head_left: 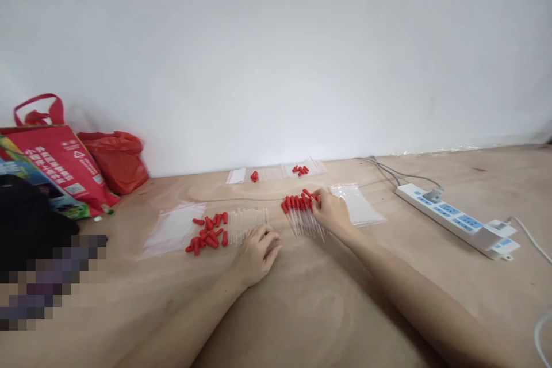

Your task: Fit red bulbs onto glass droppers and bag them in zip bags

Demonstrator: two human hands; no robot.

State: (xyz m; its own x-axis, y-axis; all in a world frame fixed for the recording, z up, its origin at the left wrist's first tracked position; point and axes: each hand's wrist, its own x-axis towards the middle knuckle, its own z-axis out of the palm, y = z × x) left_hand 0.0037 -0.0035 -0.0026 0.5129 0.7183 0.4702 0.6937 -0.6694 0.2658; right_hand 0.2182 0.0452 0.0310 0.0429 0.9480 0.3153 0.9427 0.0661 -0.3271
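Left hand (256,256): palm down, fingers loosely curled, thumb apart, visibly grasping nothing; fingertips over the near right part of a flat row of thin, clear, straight tubes (244,225); contact uncertain.

Right hand (332,210): thumb and fingertips pinched on a small, red, tapered bulb (316,198) at the right end of a second row; whether a tube is joined to it is hidden.

Second row: clear tubes topped with red bulbs (295,202), side by side, bulbs at the far end, right of the bare tubes.

Loose pile: red tapered bulbs (210,238), just left of the bare tubes.

Bags: one flat, clear plastic bag (170,233) left of the pile; another, flat and translucent (359,210), right of the right hand.

Far group, near the white wall (276,57): more red bulbs and clear tubes.

Far right: long white power strip with blue socket panels (448,214), grey plug inserted.

Far left: red printed shopping bag (69,164) beside a crumpled red plastic bag (121,161).

Support: light-brown wooden surface (310,310).
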